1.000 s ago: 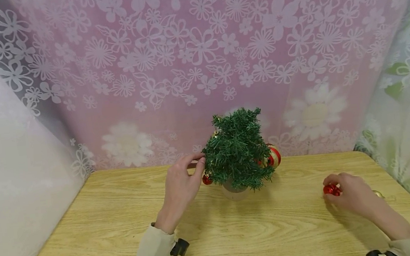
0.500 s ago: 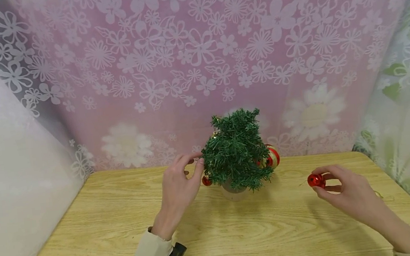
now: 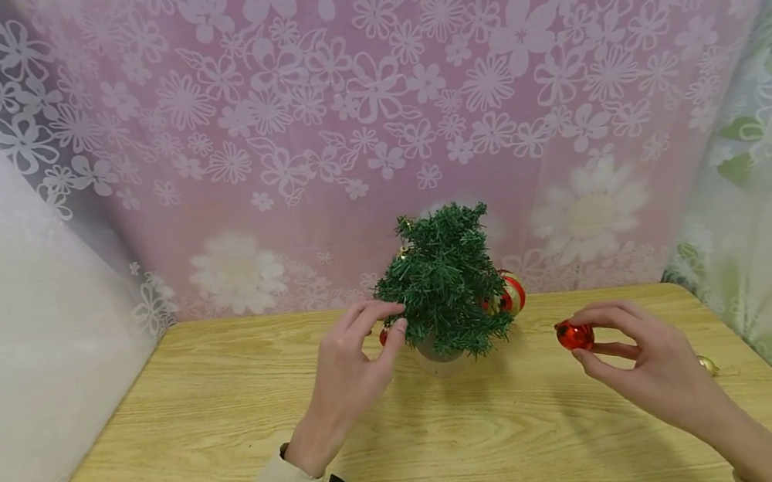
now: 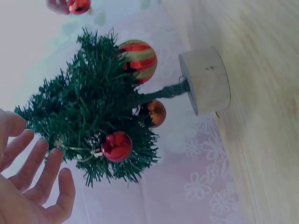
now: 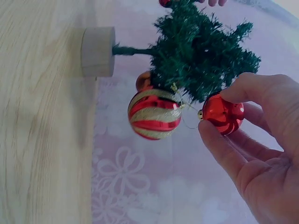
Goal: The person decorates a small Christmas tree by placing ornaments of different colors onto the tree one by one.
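Note:
A small green artificial Christmas tree [image 3: 445, 274] stands on a round wooden base [image 4: 208, 80]. My right hand [image 3: 650, 371] pinches a shiny red bauble [image 3: 574, 335] between thumb and fingers, above the table right of the tree. Its gold cap and thin cord loop show in the right wrist view. At the tree's lower left side, my left hand [image 3: 352, 368] has its fingers spread and lightly bent, holding nothing, tips overlapping the branches in the head view. Close by these fingers hangs another red bauble [image 4: 117, 146] on a gold cord.
A large red-and-gold striped bauble [image 3: 515, 292] hangs on the tree's right side. Behind the lower branches is a copper-coloured bauble [image 4: 155, 113]. A gold bauble [image 3: 707, 365] lies on the wooden table [image 3: 202, 429] near its right edge. A floral curtain [image 3: 350, 159] backs the table.
My right hand has lifted the red bauble off the table and carried it left towards the tree. My left hand has shifted slightly right and down along the branches.

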`<move>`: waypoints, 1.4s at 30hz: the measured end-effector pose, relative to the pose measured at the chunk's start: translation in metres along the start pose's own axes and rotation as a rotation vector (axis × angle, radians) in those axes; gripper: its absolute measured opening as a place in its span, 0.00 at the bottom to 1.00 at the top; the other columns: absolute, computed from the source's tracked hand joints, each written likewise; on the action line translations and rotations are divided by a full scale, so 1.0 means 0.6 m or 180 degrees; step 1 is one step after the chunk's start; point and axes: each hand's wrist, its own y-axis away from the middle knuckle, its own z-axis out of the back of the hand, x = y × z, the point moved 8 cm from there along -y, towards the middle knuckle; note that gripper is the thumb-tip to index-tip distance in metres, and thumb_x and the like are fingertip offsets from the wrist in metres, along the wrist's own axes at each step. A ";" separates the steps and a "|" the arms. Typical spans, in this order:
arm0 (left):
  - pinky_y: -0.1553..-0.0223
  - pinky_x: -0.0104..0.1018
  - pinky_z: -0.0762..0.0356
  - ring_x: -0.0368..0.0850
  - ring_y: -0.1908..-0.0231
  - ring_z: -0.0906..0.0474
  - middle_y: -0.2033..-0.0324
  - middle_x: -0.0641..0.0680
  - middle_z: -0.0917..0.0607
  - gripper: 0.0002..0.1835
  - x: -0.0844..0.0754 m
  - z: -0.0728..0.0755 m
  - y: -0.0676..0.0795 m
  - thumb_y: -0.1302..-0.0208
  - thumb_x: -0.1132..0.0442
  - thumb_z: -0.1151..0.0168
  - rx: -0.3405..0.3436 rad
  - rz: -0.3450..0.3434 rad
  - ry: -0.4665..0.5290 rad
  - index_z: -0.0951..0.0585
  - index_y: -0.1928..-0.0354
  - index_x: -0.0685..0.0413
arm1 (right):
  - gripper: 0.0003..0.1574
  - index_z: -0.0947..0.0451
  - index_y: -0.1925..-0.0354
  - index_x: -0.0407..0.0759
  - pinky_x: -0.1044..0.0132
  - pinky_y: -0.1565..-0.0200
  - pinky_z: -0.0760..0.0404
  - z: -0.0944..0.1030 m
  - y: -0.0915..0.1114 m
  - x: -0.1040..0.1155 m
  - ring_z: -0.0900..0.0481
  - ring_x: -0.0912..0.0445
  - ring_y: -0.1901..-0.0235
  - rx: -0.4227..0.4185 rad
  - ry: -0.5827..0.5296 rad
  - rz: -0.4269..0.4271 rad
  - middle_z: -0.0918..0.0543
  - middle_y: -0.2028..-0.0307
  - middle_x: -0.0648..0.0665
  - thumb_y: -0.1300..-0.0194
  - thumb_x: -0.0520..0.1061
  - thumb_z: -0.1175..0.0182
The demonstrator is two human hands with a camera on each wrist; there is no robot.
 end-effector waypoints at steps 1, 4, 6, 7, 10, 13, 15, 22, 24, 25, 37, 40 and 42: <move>0.72 0.27 0.27 0.40 0.65 0.17 0.56 0.49 0.12 0.09 -0.003 -0.002 0.002 0.29 0.61 0.34 0.0024 -0.0036 0.0028 0.13 0.50 0.52 | 0.31 0.17 0.51 0.42 0.78 0.61 0.16 -0.001 -0.001 0.004 0.19 0.74 0.54 0.0003 -0.0011 0.0033 0.19 0.51 0.51 0.51 0.21 0.29; 0.70 0.25 0.26 0.39 0.66 0.19 0.56 0.48 0.13 0.09 -0.012 -0.008 0.008 0.29 0.62 0.34 0.0117 -0.0132 0.0094 0.13 0.50 0.52 | 0.33 0.17 0.51 0.44 0.77 0.61 0.15 -0.002 -0.002 0.017 0.18 0.72 0.53 0.0024 -0.0053 0.0131 0.19 0.51 0.52 0.52 0.19 0.29; 0.66 0.26 0.23 0.40 0.64 0.18 0.55 0.48 0.13 0.09 -0.017 -0.012 0.013 0.29 0.61 0.35 0.0164 -0.0180 0.0102 0.13 0.50 0.52 | 0.34 0.18 0.51 0.44 0.76 0.60 0.15 -0.003 -0.003 0.026 0.17 0.71 0.53 0.0050 -0.0076 0.0211 0.19 0.51 0.52 0.53 0.19 0.29; 0.64 0.27 0.21 0.40 0.63 0.18 0.55 0.48 0.13 0.09 -0.018 -0.013 0.015 0.28 0.61 0.35 0.0181 -0.0195 0.0104 0.13 0.50 0.52 | 0.34 0.18 0.51 0.44 0.76 0.60 0.15 -0.003 -0.003 0.030 0.17 0.71 0.53 0.0068 -0.0098 0.0245 0.19 0.50 0.51 0.53 0.18 0.29; 0.59 0.29 0.18 0.40 0.60 0.17 0.55 0.48 0.13 0.09 -0.023 -0.015 0.018 0.28 0.61 0.36 0.0168 -0.0243 0.0051 0.13 0.50 0.51 | 0.35 0.18 0.50 0.42 0.74 0.59 0.14 -0.006 -0.004 0.041 0.17 0.69 0.51 0.0143 -0.0230 0.0322 0.19 0.49 0.50 0.54 0.17 0.30; 0.54 0.32 0.17 0.40 0.56 0.16 0.55 0.48 0.13 0.09 -0.031 -0.015 0.021 0.30 0.62 0.34 0.0105 -0.0340 0.0012 0.13 0.50 0.50 | 0.35 0.20 0.48 0.38 0.71 0.58 0.13 -0.011 -0.003 0.051 0.17 0.67 0.49 0.0244 -0.0460 0.0362 0.20 0.48 0.49 0.53 0.15 0.32; 0.52 0.33 0.16 0.41 0.55 0.15 0.56 0.48 0.12 0.09 -0.037 -0.016 0.023 0.31 0.62 0.34 0.0075 -0.0426 0.0026 0.13 0.51 0.50 | 0.35 0.20 0.47 0.35 0.69 0.58 0.12 -0.016 -0.001 0.054 0.17 0.66 0.49 0.0317 -0.0644 0.0305 0.20 0.47 0.49 0.52 0.15 0.33; 0.52 0.27 0.18 0.38 0.56 0.15 0.58 0.47 0.13 0.08 -0.061 -0.035 0.037 0.30 0.62 0.34 0.0245 -0.0570 0.0161 0.13 0.52 0.50 | 0.32 0.22 0.46 0.31 0.66 0.56 0.12 -0.031 0.003 0.059 0.17 0.63 0.48 0.0483 -0.1102 0.0127 0.20 0.45 0.51 0.50 0.15 0.34; 0.52 0.25 0.18 0.36 0.56 0.15 0.58 0.46 0.12 0.08 -0.067 -0.042 0.040 0.30 0.62 0.34 0.0311 -0.0585 0.0182 0.13 0.52 0.49 | 0.32 0.22 0.46 0.30 0.65 0.56 0.12 -0.035 0.003 0.064 0.17 0.62 0.47 0.0509 -0.1241 0.0174 0.20 0.45 0.50 0.49 0.15 0.35; 0.52 0.24 0.18 0.36 0.56 0.15 0.58 0.45 0.12 0.08 -0.070 -0.045 0.042 0.30 0.62 0.34 0.0340 -0.0592 0.0196 0.13 0.52 0.48 | 0.32 0.22 0.46 0.30 0.65 0.56 0.12 -0.038 0.002 0.067 0.18 0.62 0.47 0.0523 -0.1313 0.0209 0.20 0.45 0.49 0.49 0.15 0.35; 0.56 0.25 0.20 0.32 0.58 0.18 0.59 0.41 0.12 0.12 -0.069 -0.082 0.058 0.32 0.55 0.32 0.0868 0.0007 0.0446 0.14 0.48 0.45 | 0.34 0.22 0.45 0.32 0.64 0.57 0.11 -0.063 0.002 0.102 0.17 0.60 0.47 0.0667 -0.1616 0.0386 0.19 0.45 0.47 0.48 0.14 0.37; 0.58 0.25 0.20 0.33 0.59 0.17 0.59 0.42 0.12 0.11 -0.069 -0.086 0.059 0.31 0.54 0.32 0.0919 0.0045 0.0433 0.14 0.49 0.44 | 0.34 0.22 0.45 0.32 0.64 0.57 0.11 -0.067 0.002 0.109 0.17 0.60 0.47 0.0701 -0.1699 0.0451 0.19 0.45 0.46 0.49 0.13 0.38; 0.58 0.25 0.20 0.34 0.60 0.17 0.59 0.42 0.12 0.10 -0.068 -0.088 0.060 0.31 0.55 0.32 0.0952 0.0074 0.0461 0.13 0.51 0.45 | 0.35 0.22 0.44 0.32 0.64 0.57 0.11 -0.070 0.002 0.111 0.17 0.60 0.46 0.0721 -0.1721 0.0482 0.20 0.44 0.46 0.49 0.13 0.38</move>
